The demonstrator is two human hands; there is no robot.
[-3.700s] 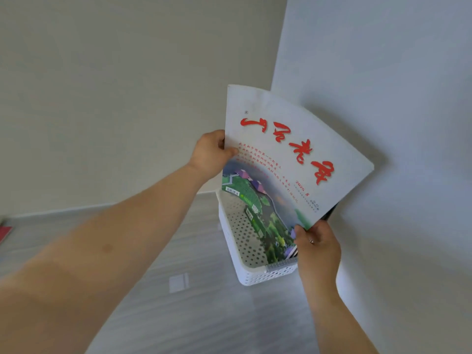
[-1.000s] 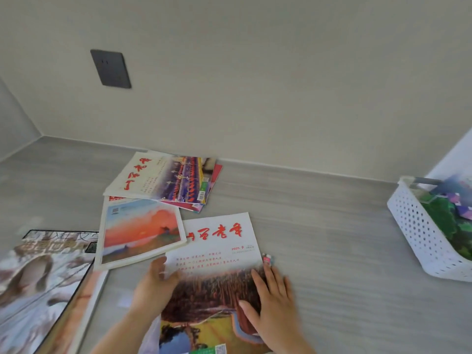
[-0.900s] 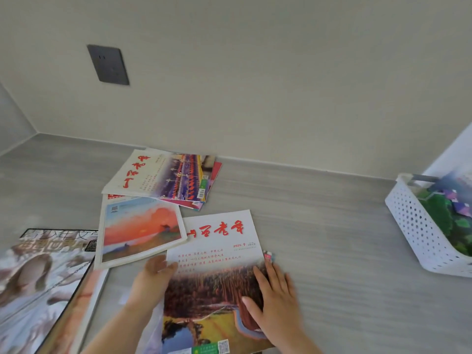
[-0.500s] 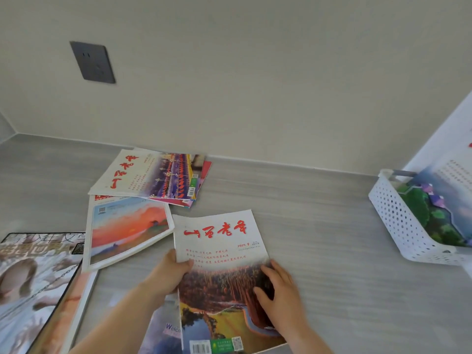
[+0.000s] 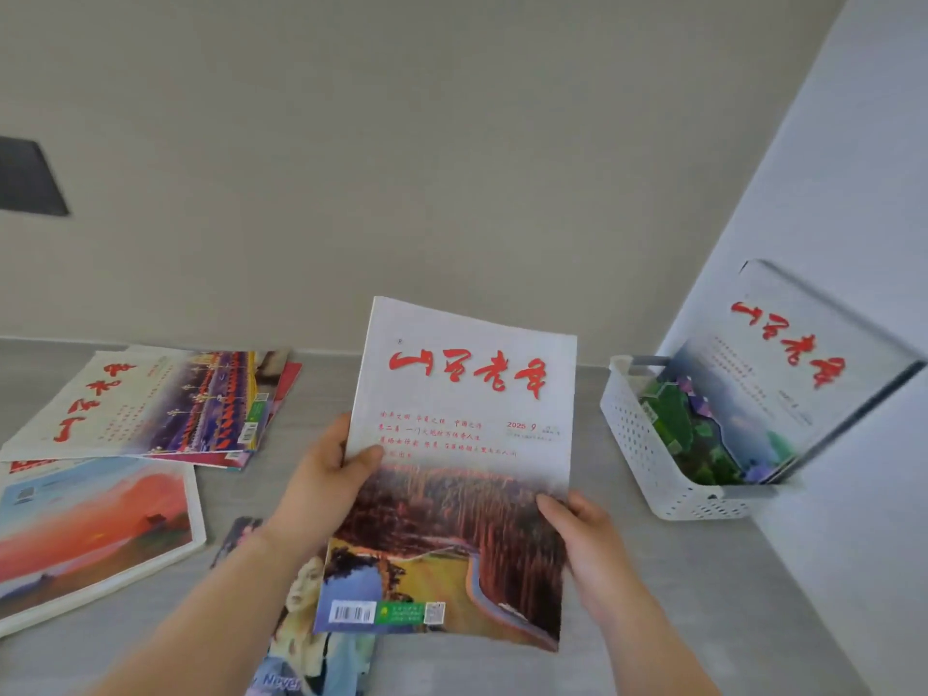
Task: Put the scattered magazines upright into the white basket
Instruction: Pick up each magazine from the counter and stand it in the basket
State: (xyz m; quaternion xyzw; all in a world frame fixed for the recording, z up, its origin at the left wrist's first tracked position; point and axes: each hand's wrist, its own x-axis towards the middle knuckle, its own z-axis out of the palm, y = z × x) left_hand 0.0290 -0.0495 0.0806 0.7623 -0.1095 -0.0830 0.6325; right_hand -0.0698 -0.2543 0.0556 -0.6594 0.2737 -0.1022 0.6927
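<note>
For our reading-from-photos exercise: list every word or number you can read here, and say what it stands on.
"山西老年", red title: held magazine, gripped by left hand and right hand.
"2025 9": same cover; red lines beside it too blurred.
Same red title: standing magazine in the white basket; small print unreadable.
"Never": bottom magazine, word cut off.
Sideways title on the left pile: too blurred.

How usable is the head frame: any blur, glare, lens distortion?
Head view, centre: the held magazine reads fairly sharp, red title legible. Head view, right edge: the leaning magazine in the white basket is smeared, likely motion blur. Head view, left edge: the dark wall plate looks skewed by the wide-angle lens. Lighting is soft and even, no glare on the covers.
</note>
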